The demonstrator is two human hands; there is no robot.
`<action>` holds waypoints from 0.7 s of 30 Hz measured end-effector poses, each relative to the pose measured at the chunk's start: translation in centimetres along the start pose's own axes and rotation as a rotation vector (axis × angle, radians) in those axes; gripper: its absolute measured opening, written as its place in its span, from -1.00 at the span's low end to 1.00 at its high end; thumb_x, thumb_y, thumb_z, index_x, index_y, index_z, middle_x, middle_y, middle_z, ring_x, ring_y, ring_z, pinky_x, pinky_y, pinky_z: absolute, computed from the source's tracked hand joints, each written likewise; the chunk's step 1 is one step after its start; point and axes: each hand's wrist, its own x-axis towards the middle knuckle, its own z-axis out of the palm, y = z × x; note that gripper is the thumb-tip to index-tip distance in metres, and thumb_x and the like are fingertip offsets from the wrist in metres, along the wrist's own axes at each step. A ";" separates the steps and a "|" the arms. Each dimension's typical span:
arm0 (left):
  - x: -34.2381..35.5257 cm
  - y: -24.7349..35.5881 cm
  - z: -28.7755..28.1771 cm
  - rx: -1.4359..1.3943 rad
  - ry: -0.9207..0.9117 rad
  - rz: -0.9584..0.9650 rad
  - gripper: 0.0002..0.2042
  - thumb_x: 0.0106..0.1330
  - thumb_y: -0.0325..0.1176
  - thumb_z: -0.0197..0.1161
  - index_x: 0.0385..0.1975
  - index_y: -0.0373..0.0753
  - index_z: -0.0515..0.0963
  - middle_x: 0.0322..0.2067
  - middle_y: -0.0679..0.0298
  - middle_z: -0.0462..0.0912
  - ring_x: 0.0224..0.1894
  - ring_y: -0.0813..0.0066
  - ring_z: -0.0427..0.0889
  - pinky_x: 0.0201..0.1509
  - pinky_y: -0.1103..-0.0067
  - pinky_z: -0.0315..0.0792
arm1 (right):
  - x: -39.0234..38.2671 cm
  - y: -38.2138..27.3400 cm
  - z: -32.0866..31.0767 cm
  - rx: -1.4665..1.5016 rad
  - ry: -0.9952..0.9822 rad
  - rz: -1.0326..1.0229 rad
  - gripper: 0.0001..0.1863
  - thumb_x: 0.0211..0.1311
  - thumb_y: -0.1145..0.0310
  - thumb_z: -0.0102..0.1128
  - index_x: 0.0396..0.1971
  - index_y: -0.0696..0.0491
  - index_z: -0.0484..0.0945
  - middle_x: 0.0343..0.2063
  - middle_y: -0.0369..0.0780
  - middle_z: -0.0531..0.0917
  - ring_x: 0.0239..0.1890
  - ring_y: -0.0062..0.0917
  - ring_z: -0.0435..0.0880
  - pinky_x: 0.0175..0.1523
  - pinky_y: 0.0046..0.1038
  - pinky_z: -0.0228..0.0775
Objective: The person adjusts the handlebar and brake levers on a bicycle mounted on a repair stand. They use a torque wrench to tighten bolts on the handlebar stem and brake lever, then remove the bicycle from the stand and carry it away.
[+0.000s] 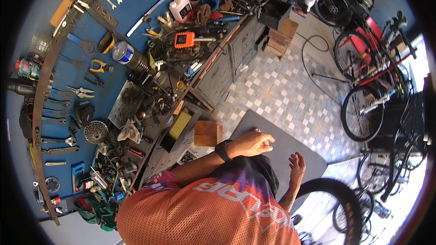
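Note:
My left hand (252, 144), a dark watch (222, 150) on its wrist, hangs in front of my body over a dark grey mat (254, 121). Its fingers are loosely bent and apart, with nothing visible in them. To its right, my right hand (297, 167) is also empty, fingers spread and slightly curled. Just below that hand, a black bicycle tyre (347, 195) curves up close to my right forearm. Nearest my left hand on the other side is a wooden block (208, 133) by the bench. Neither hand touches any of these.
A cluttered workbench (170, 102) runs along my left, with an open drawer (180, 126) jutting out. Above it, a blue wall holds wrenches, pliers (101, 66) and a cassette (96, 131). Several bicycles (363, 104) stand at the right, and a black hose (313, 79) curls across the tiled floor.

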 end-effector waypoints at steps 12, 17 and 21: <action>10.2 -5.9 -12.2 0.062 0.306 -0.312 -0.63 0.44 -0.21 0.31 0.10 -0.31 0.57 -0.28 0.06 0.78 -0.22 0.13 0.78 -0.12 0.37 0.60 | 24.7 -7.6 -1.9 -0.186 -0.054 0.156 -0.47 0.52 0.00 0.14 0.26 0.08 0.51 0.02 -0.08 0.74 -0.01 -0.33 0.77 0.00 -0.31 0.58; 15.3 -7.2 -18.3 0.083 0.477 -0.307 -0.56 0.40 -0.15 0.33 0.16 -0.29 0.57 -0.15 -0.05 0.75 -0.08 -0.02 0.73 0.02 0.20 0.54 | 32.5 -14.4 4.3 -0.370 -0.370 0.043 -0.62 0.55 0.21 0.15 0.22 0.06 0.52 -0.12 -0.16 0.76 -0.16 -0.48 0.79 -0.21 -0.50 0.52; 16.5 -7.6 -21.0 -0.041 0.671 -0.357 -0.57 0.39 -0.17 0.32 0.15 -0.29 0.58 -0.13 -0.03 0.75 -0.04 -0.04 0.72 0.06 0.20 0.53 | 37.4 -19.2 9.6 -0.609 -0.569 -0.053 -0.54 0.51 0.14 0.22 0.23 0.10 0.52 -0.15 -0.16 0.76 -0.22 -0.50 0.79 -0.23 -0.50 0.52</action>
